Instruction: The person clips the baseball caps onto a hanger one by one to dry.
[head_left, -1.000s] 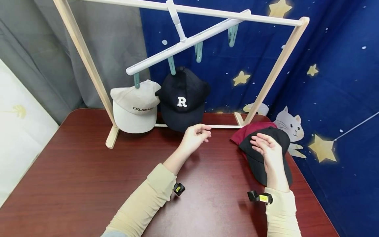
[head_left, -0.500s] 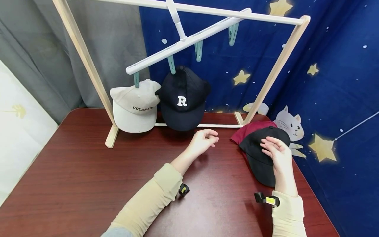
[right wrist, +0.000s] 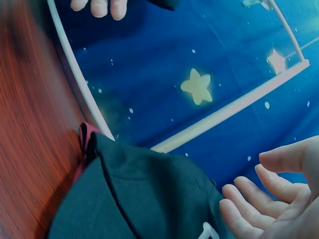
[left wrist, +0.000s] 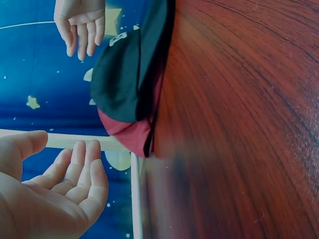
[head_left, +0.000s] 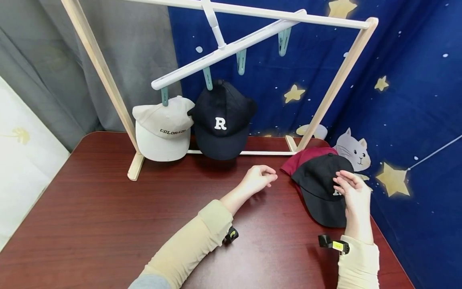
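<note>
My left hand hovers over the middle of the table with loosely bent fingers and holds nothing. Over the right side of a black cap, my right hand hangs relaxed, partly covering the white letter on its front. The right wrist view shows its empty fingers beside the black cap. That cap lies on top of a red cap, which peeks out behind it at the table's right edge. A beige cap marked COLORADO and a navy cap with a white R hang from clips behind.
A wooden rack stands at the back of the table. From its top bar a white hanger slants up to the right. Two teal clips on its right half hold nothing. A starry blue curtain borders the table's right side.
Both hands have shifted rightward and slightly toward the front. The right hand has slid across the black cap, baring more of it and part of its letter. The caps stay where they were.
</note>
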`<state>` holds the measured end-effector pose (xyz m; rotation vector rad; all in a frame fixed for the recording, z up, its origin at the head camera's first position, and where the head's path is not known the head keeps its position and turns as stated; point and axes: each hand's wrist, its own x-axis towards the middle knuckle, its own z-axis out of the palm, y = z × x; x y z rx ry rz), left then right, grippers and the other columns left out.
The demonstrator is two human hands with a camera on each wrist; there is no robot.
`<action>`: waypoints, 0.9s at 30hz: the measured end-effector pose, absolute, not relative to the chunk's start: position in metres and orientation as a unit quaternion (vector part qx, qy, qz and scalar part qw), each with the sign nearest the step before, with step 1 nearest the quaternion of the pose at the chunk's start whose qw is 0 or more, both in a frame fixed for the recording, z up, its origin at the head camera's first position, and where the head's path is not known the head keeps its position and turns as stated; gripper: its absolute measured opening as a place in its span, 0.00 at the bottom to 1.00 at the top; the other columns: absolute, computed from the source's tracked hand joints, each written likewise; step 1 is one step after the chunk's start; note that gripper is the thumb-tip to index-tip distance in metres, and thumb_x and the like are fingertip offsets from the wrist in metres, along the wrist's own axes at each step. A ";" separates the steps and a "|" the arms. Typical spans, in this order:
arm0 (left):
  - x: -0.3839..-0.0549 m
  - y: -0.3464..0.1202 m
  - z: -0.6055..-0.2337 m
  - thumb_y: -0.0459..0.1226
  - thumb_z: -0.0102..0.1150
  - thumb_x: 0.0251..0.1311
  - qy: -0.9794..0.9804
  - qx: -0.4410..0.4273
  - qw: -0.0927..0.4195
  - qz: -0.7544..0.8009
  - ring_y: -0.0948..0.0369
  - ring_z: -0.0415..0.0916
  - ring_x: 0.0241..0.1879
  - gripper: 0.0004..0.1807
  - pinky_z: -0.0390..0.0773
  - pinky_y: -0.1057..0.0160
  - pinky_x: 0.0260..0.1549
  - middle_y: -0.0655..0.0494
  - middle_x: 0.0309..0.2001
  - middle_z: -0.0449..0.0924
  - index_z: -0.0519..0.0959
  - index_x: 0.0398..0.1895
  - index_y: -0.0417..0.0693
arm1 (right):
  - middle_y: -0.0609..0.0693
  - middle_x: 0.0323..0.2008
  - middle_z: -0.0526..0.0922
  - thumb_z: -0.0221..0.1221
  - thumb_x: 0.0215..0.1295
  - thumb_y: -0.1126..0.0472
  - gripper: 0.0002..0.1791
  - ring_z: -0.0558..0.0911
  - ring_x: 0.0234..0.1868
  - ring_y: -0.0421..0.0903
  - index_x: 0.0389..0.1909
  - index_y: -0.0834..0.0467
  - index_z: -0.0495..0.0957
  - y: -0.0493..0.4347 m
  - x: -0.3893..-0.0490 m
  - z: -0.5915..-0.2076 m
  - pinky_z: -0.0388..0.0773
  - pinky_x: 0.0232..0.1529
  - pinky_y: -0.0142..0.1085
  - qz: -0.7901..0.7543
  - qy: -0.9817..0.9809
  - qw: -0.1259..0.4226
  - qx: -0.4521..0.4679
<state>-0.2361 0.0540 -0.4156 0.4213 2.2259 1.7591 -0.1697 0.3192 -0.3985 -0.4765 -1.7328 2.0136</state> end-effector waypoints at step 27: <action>-0.235 0.089 -0.438 0.37 0.60 0.61 0.700 0.059 0.224 0.676 0.46 0.82 0.39 0.21 0.80 0.56 0.31 0.45 0.43 0.83 0.73 0.54 0.35 | 0.35 0.25 0.83 0.59 0.58 0.78 0.18 0.79 0.31 0.30 0.28 0.49 0.84 0.361 -0.167 -0.413 0.72 0.36 0.20 0.698 -0.607 0.265 -0.271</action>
